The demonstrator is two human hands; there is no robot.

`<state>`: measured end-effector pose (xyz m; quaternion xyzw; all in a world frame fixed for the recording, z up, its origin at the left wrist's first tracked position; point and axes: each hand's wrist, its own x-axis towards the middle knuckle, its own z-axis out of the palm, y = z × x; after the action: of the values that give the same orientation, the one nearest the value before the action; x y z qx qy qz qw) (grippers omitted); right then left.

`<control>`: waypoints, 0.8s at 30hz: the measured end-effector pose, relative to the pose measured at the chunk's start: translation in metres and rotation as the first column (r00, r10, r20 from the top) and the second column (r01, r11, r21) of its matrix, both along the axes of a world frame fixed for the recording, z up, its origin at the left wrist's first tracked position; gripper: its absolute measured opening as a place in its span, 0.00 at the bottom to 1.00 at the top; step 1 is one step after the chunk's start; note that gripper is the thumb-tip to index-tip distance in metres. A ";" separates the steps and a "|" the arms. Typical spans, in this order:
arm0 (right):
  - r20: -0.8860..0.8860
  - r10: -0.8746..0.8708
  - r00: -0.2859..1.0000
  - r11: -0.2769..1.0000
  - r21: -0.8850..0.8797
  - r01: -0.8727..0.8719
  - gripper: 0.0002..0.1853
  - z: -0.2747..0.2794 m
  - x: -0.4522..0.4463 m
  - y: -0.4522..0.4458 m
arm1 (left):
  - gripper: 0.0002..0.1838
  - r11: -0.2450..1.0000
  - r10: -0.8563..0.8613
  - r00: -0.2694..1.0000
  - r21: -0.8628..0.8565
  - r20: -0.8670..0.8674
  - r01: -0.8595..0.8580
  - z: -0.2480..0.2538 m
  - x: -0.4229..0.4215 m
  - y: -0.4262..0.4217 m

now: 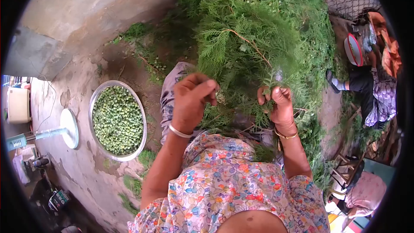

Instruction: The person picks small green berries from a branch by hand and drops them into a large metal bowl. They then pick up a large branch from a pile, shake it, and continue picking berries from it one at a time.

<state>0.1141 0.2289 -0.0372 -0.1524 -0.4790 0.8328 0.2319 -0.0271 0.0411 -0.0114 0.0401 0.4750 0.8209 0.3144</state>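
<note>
My right hand (280, 105), a gold bangle on its wrist, pinches the stem end of a leafy conifer branch (251, 45). The branch rises from the fingers, its flat green sprays fanning up and left, partly blurred. My left hand (192, 99), with a pale bangle, is held left of the branch above my knee. Its fingers are curled in toward the thumb, and whatever may be between them is hidden. To the left, a round metal basin (95, 116) on the floor holds many small green cones (118, 121).
A large heap of conifer branches (317, 60) lies ahead and to the right. Left of the basin stands a fan (70, 128). One person (384, 99) sits at the far right near a white-and-red bowl (354, 49); another (366, 192) is at lower right. Loose sprigs (151, 64) litter the floor.
</note>
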 end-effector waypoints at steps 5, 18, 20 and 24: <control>-0.012 -0.025 1.000 0.999 -0.036 0.025 0.20 0.003 0.007 0.000 | 0.07 0.965 -0.170 0.985 -0.203 0.007 0.168 -0.021 0.025 0.012; 0.442 0.236 0.865 0.330 0.801 -0.499 0.13 0.035 0.004 -0.003 | 0.17 0.978 -0.130 0.991 -0.163 0.006 0.129 -0.017 -0.015 0.078; 0.471 0.230 0.852 0.243 0.820 -0.518 0.12 0.040 0.004 -0.006 | 0.11 0.965 -0.182 0.983 -0.193 0.005 0.179 -0.016 -0.014 0.084; 0.506 0.170 0.846 0.227 0.815 -0.533 0.22 0.055 0.014 -0.016 | 0.03 0.976 -0.123 0.987 -0.193 -0.107 0.100 -0.015 0.005 0.084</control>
<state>0.1281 0.2130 0.0177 -0.0039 -0.9202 0.3915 -0.0001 -0.0225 0.1249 -0.0269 0.0856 0.5648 0.7499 0.3337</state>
